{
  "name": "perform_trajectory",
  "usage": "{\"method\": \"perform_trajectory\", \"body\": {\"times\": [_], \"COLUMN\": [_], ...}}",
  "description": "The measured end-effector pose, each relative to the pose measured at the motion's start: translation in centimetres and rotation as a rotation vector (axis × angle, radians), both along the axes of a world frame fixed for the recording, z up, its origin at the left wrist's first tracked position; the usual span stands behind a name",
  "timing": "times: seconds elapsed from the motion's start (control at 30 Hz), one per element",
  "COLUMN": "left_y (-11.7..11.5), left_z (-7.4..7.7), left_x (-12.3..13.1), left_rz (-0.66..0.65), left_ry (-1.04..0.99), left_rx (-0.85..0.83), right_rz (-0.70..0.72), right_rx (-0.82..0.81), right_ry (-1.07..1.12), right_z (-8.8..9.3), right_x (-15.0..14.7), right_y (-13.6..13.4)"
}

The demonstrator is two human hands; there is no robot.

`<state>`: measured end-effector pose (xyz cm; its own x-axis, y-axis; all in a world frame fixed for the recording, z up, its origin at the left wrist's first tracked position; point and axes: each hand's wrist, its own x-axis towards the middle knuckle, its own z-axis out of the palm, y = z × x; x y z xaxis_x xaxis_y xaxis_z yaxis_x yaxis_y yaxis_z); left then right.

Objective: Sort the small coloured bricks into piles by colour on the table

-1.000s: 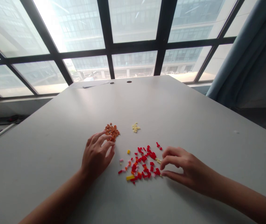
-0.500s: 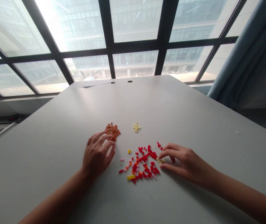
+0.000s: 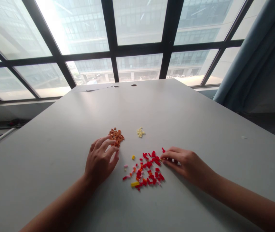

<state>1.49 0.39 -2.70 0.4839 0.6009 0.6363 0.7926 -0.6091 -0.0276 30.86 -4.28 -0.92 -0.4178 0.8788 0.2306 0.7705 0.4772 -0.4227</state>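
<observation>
My left hand (image 3: 101,159) rests on the table with its fingers apart and curved, their tips at the near edge of a pile of small orange-brown bricks (image 3: 118,137). Nothing shows in its grasp. To the right, my right hand (image 3: 184,161) has thumb and fingers pinched on tan bricks (image 3: 162,159); only a bit of them shows between the fingertips. It is at the right edge of a loose spread of small red bricks (image 3: 149,164), mixed with orange and pink ones. A long yellow brick (image 3: 135,184) lies at the spread's near left side.
A small heap of pale yellow bricks (image 3: 140,132) sits beyond the red spread. A single yellow brick (image 3: 133,157) lies apart at its upper left. The white table (image 3: 152,106) reaches back to the windows, with a sheet of paper (image 3: 96,87) at its far edge.
My right hand has closed its thumb and fingers on the tan bricks and shifted slightly up and left. My left hand has stayed in place.
</observation>
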Motion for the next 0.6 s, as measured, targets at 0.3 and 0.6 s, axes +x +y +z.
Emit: {"method": "perform_trajectory", "body": {"times": [0.3,0.6], "left_y": [0.0,-0.1], "left_z": [0.0,0.0], "left_x": [-0.1,0.0], "left_rz": [-0.006,-0.003], "left_ry": [-0.003,0.002], "left_rx": [0.005,0.009], "right_rz": [-0.134,-0.143], "right_rx": [0.017,0.054], "right_ry": [-0.193,-0.169], "right_z": [0.7,1.5], "right_x": [-3.6,-5.6], "right_y": [4.5,9.3]}}
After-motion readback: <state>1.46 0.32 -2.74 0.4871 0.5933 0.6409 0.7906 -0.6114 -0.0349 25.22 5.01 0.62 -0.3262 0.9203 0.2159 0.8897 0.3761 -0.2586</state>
